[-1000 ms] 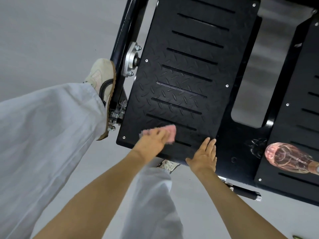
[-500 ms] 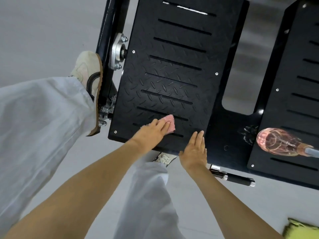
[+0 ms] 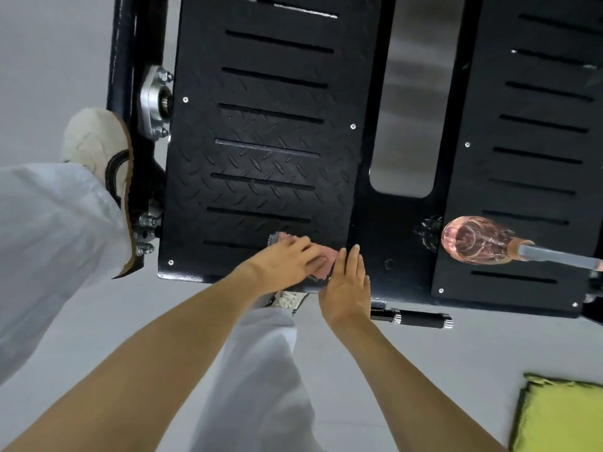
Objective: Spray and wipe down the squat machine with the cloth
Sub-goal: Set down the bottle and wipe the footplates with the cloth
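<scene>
Left hand (image 3: pixel 287 261) presses pink cloth (image 3: pixel 327 257) on footplate (image 3: pixel 261 164) corner, fingers seemingly flat. Right hand (image 3: pixel 347 285) braces beside it, fingers straight, empty. Best: even pressure, overlapping passes across slots (image 3: pixel 257 214).

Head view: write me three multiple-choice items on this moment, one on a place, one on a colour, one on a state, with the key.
1. The cloth under the left hand lies:
A) on the floor
B) at the near edge of the left footplate
C) on a bench

2. That cloth is:
A) pink
B) blue
C) white

3. The spray bottle is:
A) standing upright
B) lying on its side
C) hanging from a hook

Key:
1 B: the hand presses it onto the plate's near edge.
2 A: pink shows beside the fingers.
3 B: it rests lengthwise on the right footplate, with no hand on it.
</scene>
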